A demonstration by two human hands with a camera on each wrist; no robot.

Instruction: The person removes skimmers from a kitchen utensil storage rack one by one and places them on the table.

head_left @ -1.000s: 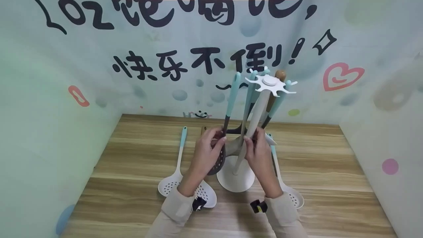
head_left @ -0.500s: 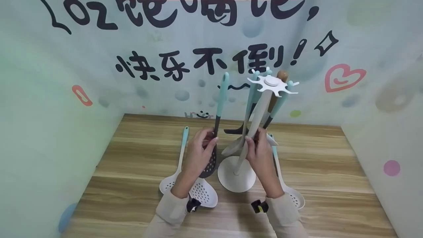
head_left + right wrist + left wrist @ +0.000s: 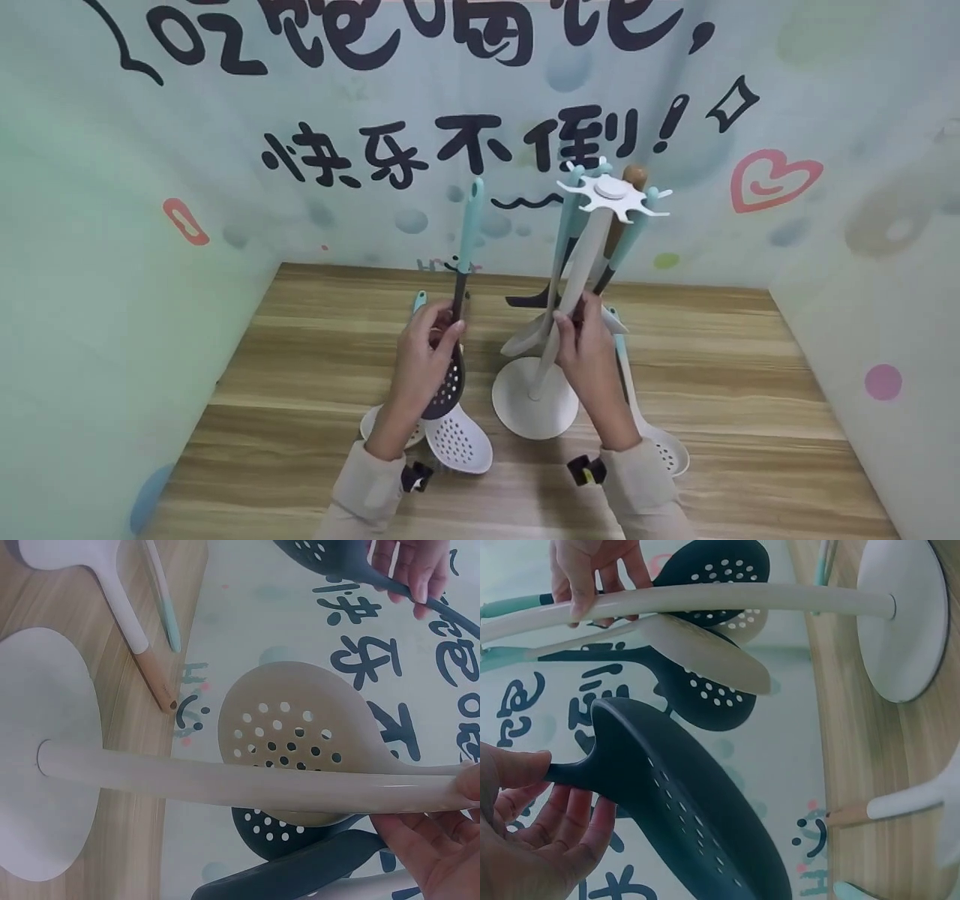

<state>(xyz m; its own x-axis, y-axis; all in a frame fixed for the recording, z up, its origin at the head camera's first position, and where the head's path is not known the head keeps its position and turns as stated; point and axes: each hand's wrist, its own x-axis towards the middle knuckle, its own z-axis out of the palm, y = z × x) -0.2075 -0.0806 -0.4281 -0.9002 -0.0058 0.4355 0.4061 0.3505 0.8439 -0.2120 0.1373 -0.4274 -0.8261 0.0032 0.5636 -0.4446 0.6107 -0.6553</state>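
Note:
In the head view my left hand [image 3: 420, 364] pinches the dark shaft of a slotted spoon [image 3: 470, 232], held upright left of the utensil stand. Its black perforated head fills the lower part of the left wrist view, the neck of the spoon [image 3: 682, 802] between thumb and fingers. My right hand [image 3: 592, 360] grips the pale post of the utensil stand [image 3: 574, 274], partway up. Several utensils hang from the stand's hooked white top, among them a beige slotted spoon [image 3: 300, 720] and black slotted ones behind it.
On the wooden table [image 3: 300, 360] lie a white slotted turner [image 3: 461, 442] and a white skimmer [image 3: 371, 424], partly hidden by my left arm. Another white skimmer [image 3: 667, 454] lies beside my right forearm. A printed cloth [image 3: 360, 217] backs the table.
My left hand has carried the black slotted spoon leftward, away from the stand and the hanging utensils. My right hand has stayed on the post.

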